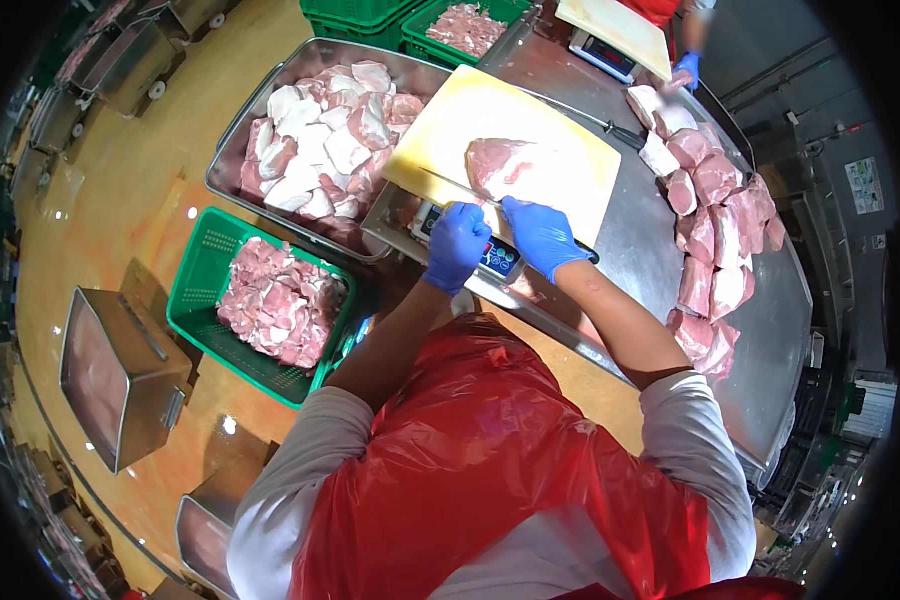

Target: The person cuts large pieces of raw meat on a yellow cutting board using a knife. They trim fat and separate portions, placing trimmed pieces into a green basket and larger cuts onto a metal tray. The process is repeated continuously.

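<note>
A piece of raw pork (500, 168) lies on the yellow cutting board (570, 170) in front of me. My right hand (545, 238), in a blue glove, is closed round a knife; the thin knife blade (455, 182) points left along the near side of the pork, and the dark butt of the handle shows past my fingers. Close by on the left, my left hand (458, 243), also gloved in blue, is closed at the board's near edge. Whatever its fingers may hold is hidden. Beneath both hands is a scale (500, 258) with a blue button panel, partly covered by the board.
At left stand a metal tub (232, 150) of pork pieces and a green crate (192, 275) of trimmings. Large pork cuts (710, 230) line the steel table (640, 235) at right. A sharpening steel (610, 128) lies behind the board. Another person's gloved hand (688, 68) is at far right.
</note>
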Available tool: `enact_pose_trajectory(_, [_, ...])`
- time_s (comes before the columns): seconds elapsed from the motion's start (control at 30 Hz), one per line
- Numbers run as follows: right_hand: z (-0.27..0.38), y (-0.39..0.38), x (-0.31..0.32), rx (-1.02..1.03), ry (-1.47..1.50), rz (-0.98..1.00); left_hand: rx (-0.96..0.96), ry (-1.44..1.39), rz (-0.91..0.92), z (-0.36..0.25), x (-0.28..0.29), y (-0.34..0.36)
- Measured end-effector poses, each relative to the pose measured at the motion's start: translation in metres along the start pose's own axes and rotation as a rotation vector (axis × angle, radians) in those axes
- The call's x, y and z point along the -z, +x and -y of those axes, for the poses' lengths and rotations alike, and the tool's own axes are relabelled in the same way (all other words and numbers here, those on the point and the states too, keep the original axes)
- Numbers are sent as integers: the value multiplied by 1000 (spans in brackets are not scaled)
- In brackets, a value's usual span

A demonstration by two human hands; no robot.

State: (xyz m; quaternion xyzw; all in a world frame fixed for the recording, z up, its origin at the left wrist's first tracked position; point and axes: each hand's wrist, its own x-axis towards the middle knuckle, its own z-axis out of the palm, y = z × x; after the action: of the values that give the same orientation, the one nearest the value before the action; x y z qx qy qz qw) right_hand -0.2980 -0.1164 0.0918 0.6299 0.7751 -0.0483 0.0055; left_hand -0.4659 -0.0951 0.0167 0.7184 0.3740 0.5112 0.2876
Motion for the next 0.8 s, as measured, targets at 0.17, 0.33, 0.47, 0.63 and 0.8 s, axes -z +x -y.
enact_pose_trajectory(0.17, [-48,-70,27,-148,101,155,97,198,-78,25,50,-18])
enact_pose_trajectory(0.33, [-113,-153,31,-284,108,175,454,442,-289,141,197,-127])
enact_pose_trajectory(0.47, [-118,-137,11,-573,1045,-101,1091,1062,705,205,338,-237])
enact_pose_trajectory(0.63, [-100,-69,-10,-691,1821,-367,725,645,-22,156,318,-137])
enact_pose_trajectory(0.8, [-78,-1,-25,-639,2028,-383,631,355,-269,125,300,-127])
